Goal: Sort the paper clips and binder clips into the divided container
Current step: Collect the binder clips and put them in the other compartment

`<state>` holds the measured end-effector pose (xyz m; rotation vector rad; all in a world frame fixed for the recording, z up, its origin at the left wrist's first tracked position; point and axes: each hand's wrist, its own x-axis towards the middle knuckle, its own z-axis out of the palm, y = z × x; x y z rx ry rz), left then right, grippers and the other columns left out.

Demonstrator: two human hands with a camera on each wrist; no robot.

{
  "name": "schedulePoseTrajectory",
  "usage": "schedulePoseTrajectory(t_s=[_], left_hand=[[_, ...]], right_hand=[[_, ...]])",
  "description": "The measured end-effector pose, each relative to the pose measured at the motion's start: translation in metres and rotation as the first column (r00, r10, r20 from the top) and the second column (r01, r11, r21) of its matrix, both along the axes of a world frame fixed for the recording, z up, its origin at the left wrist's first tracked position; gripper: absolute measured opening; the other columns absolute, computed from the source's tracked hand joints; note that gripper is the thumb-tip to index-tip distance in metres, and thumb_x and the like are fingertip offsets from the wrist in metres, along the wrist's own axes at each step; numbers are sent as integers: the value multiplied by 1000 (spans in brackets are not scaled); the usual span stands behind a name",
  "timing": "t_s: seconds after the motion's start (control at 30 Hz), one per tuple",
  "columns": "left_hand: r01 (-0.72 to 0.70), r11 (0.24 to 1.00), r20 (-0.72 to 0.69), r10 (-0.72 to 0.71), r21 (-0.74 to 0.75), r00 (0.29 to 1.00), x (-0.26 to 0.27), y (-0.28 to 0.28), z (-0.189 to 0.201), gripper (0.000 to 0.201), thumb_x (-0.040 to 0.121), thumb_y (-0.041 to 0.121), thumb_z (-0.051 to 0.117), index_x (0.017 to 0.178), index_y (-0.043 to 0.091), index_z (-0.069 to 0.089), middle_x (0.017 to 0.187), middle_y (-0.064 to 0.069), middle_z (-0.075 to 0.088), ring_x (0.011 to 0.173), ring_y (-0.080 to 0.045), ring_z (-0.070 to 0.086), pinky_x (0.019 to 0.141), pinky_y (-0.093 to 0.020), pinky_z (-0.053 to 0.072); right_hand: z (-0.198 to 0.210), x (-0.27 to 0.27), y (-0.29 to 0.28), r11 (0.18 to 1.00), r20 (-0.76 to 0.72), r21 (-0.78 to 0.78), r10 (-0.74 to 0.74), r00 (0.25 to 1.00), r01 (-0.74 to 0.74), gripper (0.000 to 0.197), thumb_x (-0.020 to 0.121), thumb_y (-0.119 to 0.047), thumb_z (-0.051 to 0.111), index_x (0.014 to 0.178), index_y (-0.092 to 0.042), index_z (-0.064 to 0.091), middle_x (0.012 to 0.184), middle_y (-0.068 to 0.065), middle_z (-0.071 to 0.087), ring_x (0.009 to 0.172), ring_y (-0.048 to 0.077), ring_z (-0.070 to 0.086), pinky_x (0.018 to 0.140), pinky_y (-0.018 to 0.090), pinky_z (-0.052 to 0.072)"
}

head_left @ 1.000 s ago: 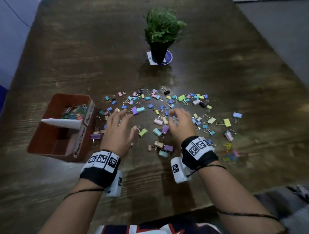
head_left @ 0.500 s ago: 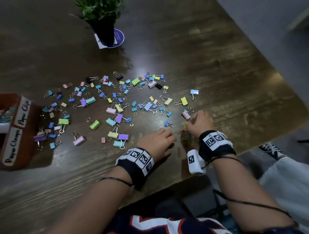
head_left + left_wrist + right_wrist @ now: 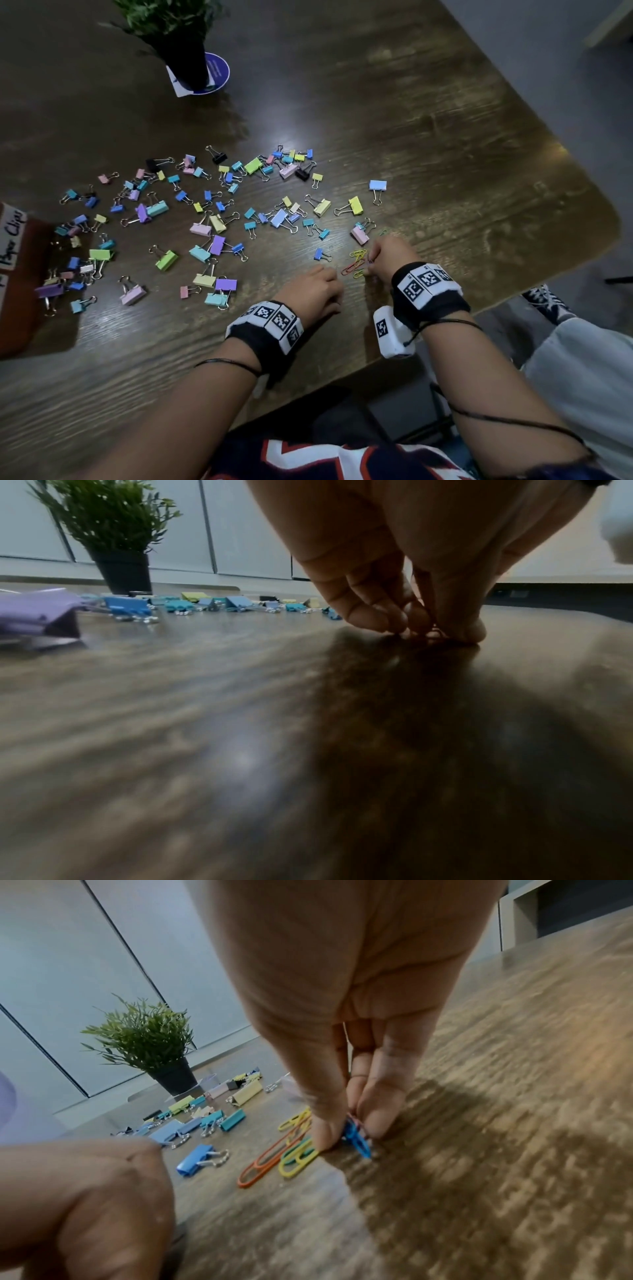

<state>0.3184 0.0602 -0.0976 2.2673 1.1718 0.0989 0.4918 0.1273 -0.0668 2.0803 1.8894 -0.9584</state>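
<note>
Spreading across the dark wooden table [image 3: 428, 113], the scatter of pastel binder clips [image 3: 212, 222] lay between the potted plant [image 3: 178, 37] and the near edge, with the brown divided container [image 3: 20, 294] at the far left, its side label reading "Paper Clips"; its compartments were out of view. Those clips would handle as stiff little steel wedges, light but springy, best taken by the folded body rather than the loose wire handles, which would swing.

Nearer the edge, the left hand [image 3: 310, 291] was curled with its fingertips [image 3: 369, 618] bunched on the tabletop over something small and reddish, likely a paper clip, though blur kept me from saying it was pinched. The right hand [image 3: 390, 257] stood on its fingertips beside a small cluster of paper clips [image 3: 354, 263], thumb and fingers closed on a blue paper clip [image 3: 358, 1139]; orange [image 3: 270, 1158], yellow and green ones lay touching just beside it.

Such clips seemed thin, smooth, nearly weightless and flat against the wood, so I judged sliding one or lifting a looped end with a fingernail would serve better than a straight pinch.
</note>
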Motion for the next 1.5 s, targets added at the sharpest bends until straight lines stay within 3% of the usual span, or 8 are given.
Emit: schedulePoseTrajectory(t_s=[0.23, 0.43, 0.67, 0.9, 1.03, 1.2, 1.4, 1.5], left_hand=[[-200, 980, -24, 200, -9, 979, -8, 7, 3, 16, 94, 32, 55, 96, 16, 58, 100, 1, 56, 98, -17, 51, 71, -24, 32], [-385, 913, 19, 391, -132, 920, 20, 32, 7, 18, 88, 29, 66, 102, 22, 57, 89, 8, 61, 85, -13, 56, 75, -28, 47], [-434, 886, -113, 420, -164, 900, 42, 42, 2, 12, 90, 29, 62, 93, 17, 59, 95, -1, 61, 88, -21, 59, 79, -36, 50], [-409, 885, -222, 363, -220, 905, 38, 49, 11, 18, 94, 21, 55, 104, 7, 59, 105, -9, 63, 98, -26, 59, 85, -36, 49], [-447, 867, -186, 412, -221, 892, 14, 44, 23, 10, 93, 20, 57, 96, 11, 59, 92, -2, 62, 87, -20, 58, 72, -29, 47], [-671, 706, -48, 680, -226, 731, -61, 25, 46, 18, 90, 23, 63, 78, 23, 51, 65, 9, 53, 61, -6, 49, 56, -24, 35], [-893, 435, 82, 900, -120, 427, -185, -20, 73, 24, 85, 26, 70, 70, 29, 51, 70, 9, 58, 68, -15, 59, 66, -32, 48], [-941, 333, 116, 939, -66, 324, -240, -38, 90, 17, 86, 25, 69, 76, 24, 55, 71, 6, 58, 72, -17, 58, 67, -31, 44]], right_hand=[[-11, 12, 6, 983, -167, -34, -185, 969, 181, 27, 78, 2, 67, 66, -18, 54, 85, 8, 69, 86, 24, 68, 83, 41, 55], [-7, 23, 12, 973, -222, -90, -229, 948, 214, 26, 80, 3, 68, 67, -18, 56, 72, -1, 62, 79, 25, 67, 82, 44, 56], [-4, 44, 17, 950, -294, -77, -312, 904, 303, 29, 83, 6, 65, 64, -16, 61, 70, 2, 61, 81, 27, 65, 85, 43, 56], [10, 25, 22, 938, -420, 34, -301, 856, 346, 27, 84, -1, 66, 68, -21, 62, 78, 9, 67, 80, 28, 69, 84, 44, 56], [24, 1, 26, 950, -499, 60, -238, 833, 307, 25, 84, -2, 67, 70, -23, 63, 84, 12, 68, 82, 27, 69, 82, 42, 57], [35, -47, 29, 966, -597, 59, -167, 785, 250, 21, 85, 2, 64, 74, -16, 63, 77, 7, 65, 79, 22, 65, 77, 30, 56], [43, -140, 28, 985, -677, 102, -36, 735, 142, 27, 86, 2, 63, 71, -20, 61, 68, -1, 62, 58, 5, 60, 66, 21, 53], [50, -187, 22, 989, -687, 137, 51, 725, 60, 20, 86, 0, 65, 75, -16, 62, 74, 3, 62, 66, 12, 60, 74, 29, 55]])
